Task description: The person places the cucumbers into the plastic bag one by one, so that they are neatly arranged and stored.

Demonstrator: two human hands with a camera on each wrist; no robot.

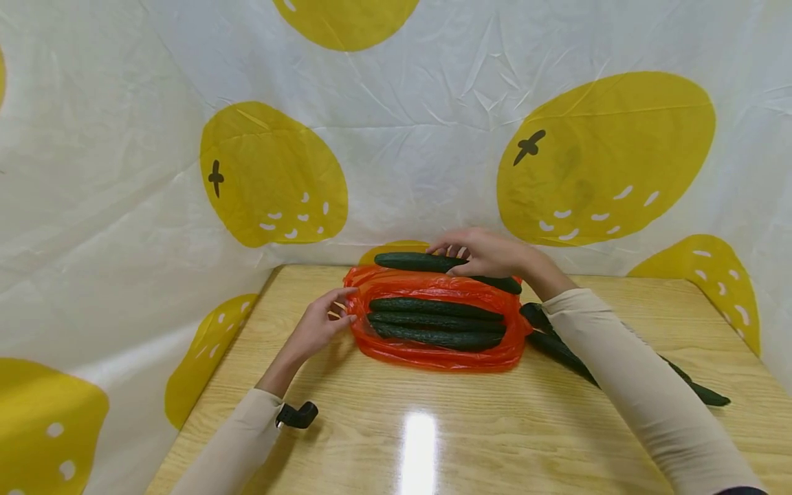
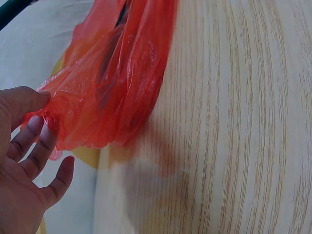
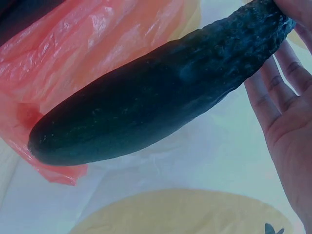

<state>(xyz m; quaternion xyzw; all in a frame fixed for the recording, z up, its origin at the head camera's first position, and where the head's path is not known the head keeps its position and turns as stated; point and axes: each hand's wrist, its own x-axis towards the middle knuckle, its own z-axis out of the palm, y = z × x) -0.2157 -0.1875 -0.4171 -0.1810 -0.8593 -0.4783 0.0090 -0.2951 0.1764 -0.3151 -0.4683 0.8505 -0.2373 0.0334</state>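
My right hand (image 1: 491, 254) grips a dark green cucumber (image 1: 402, 261) near its middle. It is held over the far edge of a red plastic bag (image 1: 433, 361). Three cucumbers (image 1: 436, 322) lie side by side in the bag's opening. At the bag's left end, my left hand (image 1: 318, 324) pinches the thin plastic between thumb and fingers; the left wrist view shows the gathered film (image 2: 97, 107) there. In the right wrist view the held cucumber (image 3: 146, 102) slants across the picture, one end beyond the bag.
More cucumbers (image 1: 559, 354) lie on the wooden table (image 1: 346, 426) to the right, partly hidden under my right forearm. A white sheet (image 1: 421, 172) with yellow fruit prints hangs behind the table and along its left side. A black device (image 1: 298, 415) sits at my left wrist.
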